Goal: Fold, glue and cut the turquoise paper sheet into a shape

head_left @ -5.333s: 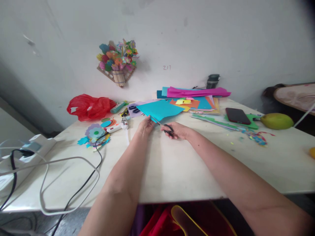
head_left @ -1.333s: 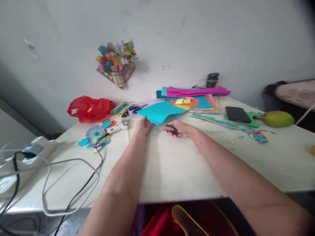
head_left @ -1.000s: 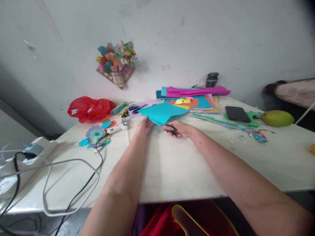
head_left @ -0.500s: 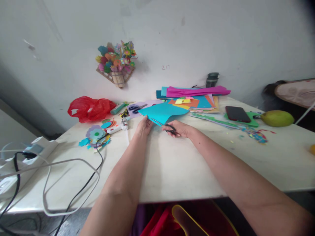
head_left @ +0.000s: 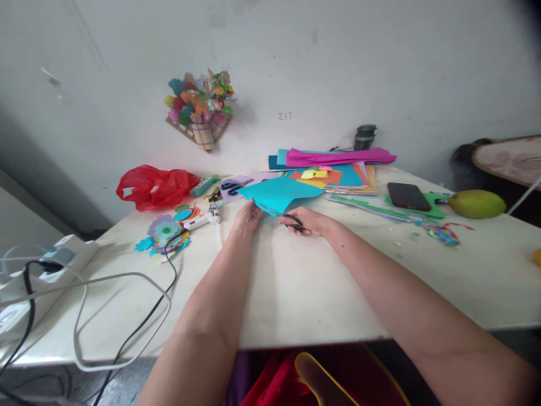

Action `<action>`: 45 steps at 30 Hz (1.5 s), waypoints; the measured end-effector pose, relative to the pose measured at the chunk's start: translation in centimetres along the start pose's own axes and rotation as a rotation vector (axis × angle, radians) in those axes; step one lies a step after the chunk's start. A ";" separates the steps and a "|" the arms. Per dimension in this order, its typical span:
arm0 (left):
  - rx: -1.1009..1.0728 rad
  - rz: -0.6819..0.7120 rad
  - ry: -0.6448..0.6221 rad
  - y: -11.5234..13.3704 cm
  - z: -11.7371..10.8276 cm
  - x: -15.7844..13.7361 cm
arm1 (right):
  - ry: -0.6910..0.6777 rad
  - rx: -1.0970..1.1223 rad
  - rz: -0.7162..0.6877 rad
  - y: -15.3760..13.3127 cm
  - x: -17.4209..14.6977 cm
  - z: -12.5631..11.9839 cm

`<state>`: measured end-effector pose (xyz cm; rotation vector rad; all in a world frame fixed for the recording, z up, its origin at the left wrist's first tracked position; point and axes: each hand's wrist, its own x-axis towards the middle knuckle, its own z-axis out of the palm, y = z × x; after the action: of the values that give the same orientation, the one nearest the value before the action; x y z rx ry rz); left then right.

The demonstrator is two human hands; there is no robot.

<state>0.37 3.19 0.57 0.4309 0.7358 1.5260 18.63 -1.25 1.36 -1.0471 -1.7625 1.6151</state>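
My left hand (head_left: 251,216) grips the near left edge of a bright blue sheet of craft paper (head_left: 283,193), fingers closed on it. The sheet is raised off the table and its right side curves upward. In my right hand (head_left: 307,221) is a pair of scissors (head_left: 292,221) with black handles. Their blades lie along the sheet's near edge and point left toward my left hand. How far the blades are apart is too small to tell.
On the left are a glue gun (head_left: 203,220), paper flowers (head_left: 164,234), a red plastic bag (head_left: 152,187), and a power strip (head_left: 63,265) with loose cables. Behind lie coloured sheets (head_left: 342,157). A phone (head_left: 408,196) and a green mango (head_left: 476,203) sit on the right.
The scissor blades look slightly more closed together along the paper's edge. Both hands and the blue sheet stay in nearly the same place.
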 end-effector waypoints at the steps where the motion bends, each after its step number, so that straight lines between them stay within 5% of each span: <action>1: 0.002 0.001 0.001 0.0 0.0 0.0 | -0.001 -0.002 -0.001 0.0 0.0 -0.1; 17: 0.048 0.057 -0.014 -0.1 -0.1 0.2 | -0.015 0.010 0.015 -0.1 -0.3 -0.6; 33: 0.002 0.082 0.024 0.0 -0.3 0.5 | 0.223 -0.011 -0.021 -0.5 0.1 0.3; 45: -0.035 0.088 0.043 0.1 -0.4 0.4 | 0.249 -0.107 -0.087 -1.0 0.0 1.1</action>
<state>0.02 3.49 0.30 0.4100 0.7311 1.6325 17.54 -1.90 2.18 -1.1498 -1.7156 1.2886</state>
